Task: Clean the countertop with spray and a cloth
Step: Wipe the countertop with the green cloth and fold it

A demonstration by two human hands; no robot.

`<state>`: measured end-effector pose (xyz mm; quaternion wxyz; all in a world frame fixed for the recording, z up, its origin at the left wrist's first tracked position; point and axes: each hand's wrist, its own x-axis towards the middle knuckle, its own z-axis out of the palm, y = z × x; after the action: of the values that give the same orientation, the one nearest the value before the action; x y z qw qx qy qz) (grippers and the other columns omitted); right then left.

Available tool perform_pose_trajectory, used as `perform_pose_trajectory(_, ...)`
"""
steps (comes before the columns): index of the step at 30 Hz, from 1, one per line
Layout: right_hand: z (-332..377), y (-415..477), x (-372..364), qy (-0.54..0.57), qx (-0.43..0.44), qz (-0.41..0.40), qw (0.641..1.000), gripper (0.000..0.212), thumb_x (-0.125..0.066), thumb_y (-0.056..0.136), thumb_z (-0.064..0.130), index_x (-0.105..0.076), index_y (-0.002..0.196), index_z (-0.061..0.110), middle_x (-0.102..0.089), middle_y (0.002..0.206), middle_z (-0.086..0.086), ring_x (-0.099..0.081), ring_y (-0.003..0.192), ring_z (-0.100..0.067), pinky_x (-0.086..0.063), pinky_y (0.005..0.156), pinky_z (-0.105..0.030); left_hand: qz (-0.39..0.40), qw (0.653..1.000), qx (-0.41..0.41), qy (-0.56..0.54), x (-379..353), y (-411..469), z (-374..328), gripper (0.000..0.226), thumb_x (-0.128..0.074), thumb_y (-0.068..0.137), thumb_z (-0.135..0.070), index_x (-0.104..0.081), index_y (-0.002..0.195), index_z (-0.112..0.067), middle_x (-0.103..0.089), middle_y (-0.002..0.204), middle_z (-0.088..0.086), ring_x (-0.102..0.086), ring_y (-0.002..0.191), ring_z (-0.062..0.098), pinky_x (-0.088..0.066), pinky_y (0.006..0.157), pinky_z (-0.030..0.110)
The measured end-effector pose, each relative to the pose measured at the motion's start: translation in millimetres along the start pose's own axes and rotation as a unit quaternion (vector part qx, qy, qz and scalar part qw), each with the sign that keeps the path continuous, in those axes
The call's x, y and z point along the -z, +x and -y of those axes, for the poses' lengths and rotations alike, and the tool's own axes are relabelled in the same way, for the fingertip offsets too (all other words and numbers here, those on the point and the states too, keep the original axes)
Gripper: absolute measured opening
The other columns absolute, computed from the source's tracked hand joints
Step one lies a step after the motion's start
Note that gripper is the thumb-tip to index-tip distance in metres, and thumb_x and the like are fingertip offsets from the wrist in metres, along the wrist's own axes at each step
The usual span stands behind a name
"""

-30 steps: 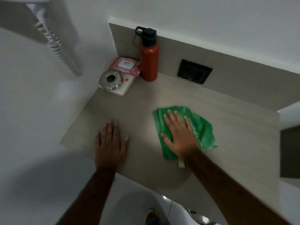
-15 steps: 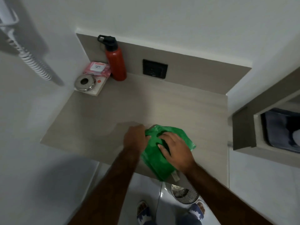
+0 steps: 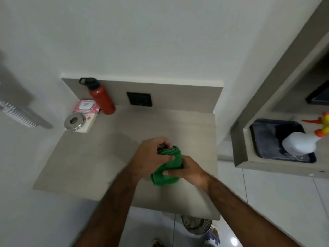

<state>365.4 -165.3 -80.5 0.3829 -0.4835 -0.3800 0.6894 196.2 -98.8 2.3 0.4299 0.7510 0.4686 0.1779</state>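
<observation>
A green cloth (image 3: 169, 168) is bunched into a thick roll above the beige countertop (image 3: 85, 157), near its right front part. My left hand (image 3: 151, 157) grips the cloth's upper left side. My right hand (image 3: 188, 170) clasps its lower right side, thumb across the fabric. A white spray bottle (image 3: 299, 145) with a yellow and orange trigger head lies on a dark tray (image 3: 263, 139) in a recessed shelf to the right, away from both hands.
At the back left corner stand a red bottle (image 3: 102, 98) with a black cap, a pink wipes pack (image 3: 86, 106) and a round metal dish (image 3: 74, 121). A black wall socket (image 3: 139, 98) sits in the backsplash. A metal bin (image 3: 195, 224) stands on the floor below the counter's edge.
The cloth lay flat under my right palm with my left hand flat on the counter. Both hands then gathered it and now hold it bunched. The view has tilted back and rightwards.
</observation>
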Motion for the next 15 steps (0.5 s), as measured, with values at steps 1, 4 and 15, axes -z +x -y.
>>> perform_pose_trajectory(1, 11.3, -4.3, 11.1, -0.005, -0.004, 0.009, 1.000, 0.039, -0.083, 0.079, 0.003, -0.076, 0.115, 0.015, -0.078, 0.119, -0.010, -0.075, 0.111, -0.026, -0.060, 0.091, -0.032, -0.024, 1.000, -0.009, -0.015, -0.1, 7.0, -12.8, 0.027, -0.085, 0.072, -0.019, -0.066, 0.082, -0.036, -0.072, 0.086, -0.017, -0.068, 0.081, 0.000, -0.051, 0.071, 0.010)
perform_pose_trajectory(4, 39.6, -17.8, 50.8, 0.018, -0.003, 0.014, 1.000, 0.038, -0.080, 0.084, 0.008, -0.075, 0.121, 0.012, -0.075, 0.125, -0.015, -0.071, 0.118, -0.033, -0.058, 0.101, -0.040, -0.056, 0.991, -0.011, -0.118, -6.0, 34.6, -39.4, 0.022, -0.083, 0.078, -0.012, -0.067, 0.091, -0.020, -0.070, 0.114, -0.013, -0.068, 0.103, 0.008, -0.056, 0.086, 0.022)
perform_pose_trajectory(15, 33.8, -103.6, 215.3, 0.180, -0.019, -0.064, 0.981, 0.037, -0.071, 0.091, 0.006, -0.072, 0.128, 0.007, -0.071, 0.130, -0.021, -0.070, 0.118, -0.036, -0.057, 0.102, -0.043, 0.199, 0.950, 0.150, -0.189, -126.0, 144.5, -88.6, 0.067, -0.094, 0.065, -0.027, -0.061, 0.124, -0.023, -0.075, 0.116, 0.009, -0.075, 0.102, 0.028, -0.061, 0.090, 0.048)
